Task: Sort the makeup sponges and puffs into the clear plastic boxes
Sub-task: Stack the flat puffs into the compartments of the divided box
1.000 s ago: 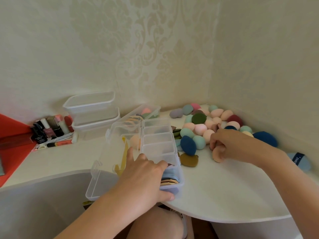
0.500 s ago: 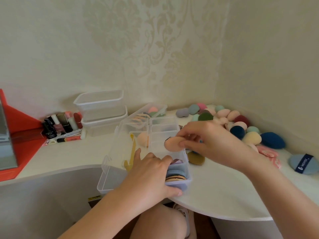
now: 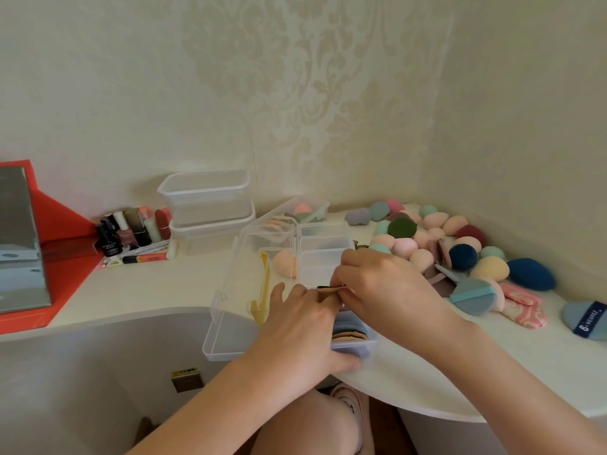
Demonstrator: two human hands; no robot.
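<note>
Few slots filled, loads left
Thin puff (image 3: 328,289) is pinched by right hand (image 3: 377,284) over divided box (image 3: 230,290) gripped by left hand (image 3: 302,320); sponge pile (image 3: 427,238) mid-right is left unsorted.

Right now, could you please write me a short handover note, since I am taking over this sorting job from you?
Left hand: holds the near end of the divided box, thumb on its front wall.
Right hand: its grip pinches a flat beige puff edge-on over the box's near compartments.
Done: flat puffs are stacked in the nearest compartment; a peach sponge lies in the box's left half.
Left: seat this puff, then sort the loose pile by the right wall.
</note>
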